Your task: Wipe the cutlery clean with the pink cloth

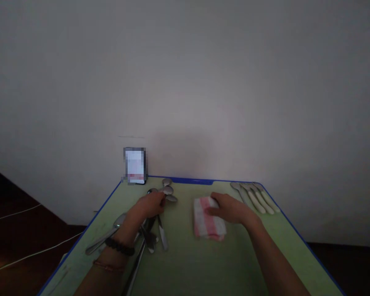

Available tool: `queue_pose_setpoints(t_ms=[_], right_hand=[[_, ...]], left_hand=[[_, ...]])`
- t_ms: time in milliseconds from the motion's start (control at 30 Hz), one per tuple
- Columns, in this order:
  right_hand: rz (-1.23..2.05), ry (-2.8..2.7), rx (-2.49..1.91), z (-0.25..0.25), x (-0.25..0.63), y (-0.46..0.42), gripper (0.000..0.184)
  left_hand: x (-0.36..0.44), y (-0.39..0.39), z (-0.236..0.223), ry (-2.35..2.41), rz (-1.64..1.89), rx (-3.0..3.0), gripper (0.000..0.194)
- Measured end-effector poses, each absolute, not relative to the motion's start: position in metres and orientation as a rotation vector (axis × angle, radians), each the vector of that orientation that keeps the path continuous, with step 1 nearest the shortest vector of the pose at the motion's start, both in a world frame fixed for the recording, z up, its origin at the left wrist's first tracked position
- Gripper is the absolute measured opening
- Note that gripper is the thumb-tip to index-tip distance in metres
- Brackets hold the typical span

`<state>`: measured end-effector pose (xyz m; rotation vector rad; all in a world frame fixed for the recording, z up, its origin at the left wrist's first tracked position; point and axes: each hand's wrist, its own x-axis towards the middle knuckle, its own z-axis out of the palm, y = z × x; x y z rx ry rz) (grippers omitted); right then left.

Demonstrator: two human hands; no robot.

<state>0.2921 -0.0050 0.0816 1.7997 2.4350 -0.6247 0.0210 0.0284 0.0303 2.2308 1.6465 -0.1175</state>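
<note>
shiny metal spoons, soft pink-and-white cloth, smooth matt green tabletop

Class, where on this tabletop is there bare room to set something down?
Bare tabletop runs between the jumbled cutlery and the cloth, widening on the cloth's near side. It is crowded around the left hand and at the far right corner, where fanned cutlery lies.

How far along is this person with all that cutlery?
Seemingly partway. At right, a tidy row of metal cutlery, some with cream handles, looks done. The right hand holds a folded pink-and-white cloth; the left hand is at a jumble of shiny metal cutlery, probably left to do.
</note>
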Motion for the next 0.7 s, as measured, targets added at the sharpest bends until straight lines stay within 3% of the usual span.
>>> queue_pose_setpoints(t_ms=[300,700], right_hand=[[-0.556,2.639,1.935,0.101,0.308,-0.006,0.019],[-0.296,2.704,2.274,0.092,0.304,0.005,0.022]], left_hand=[[0.039,0.016,0.055,1.447,-0.020,2.259,0.024],[0.071,0.005,0.054,1.276,0.108,2.104,0.030]])
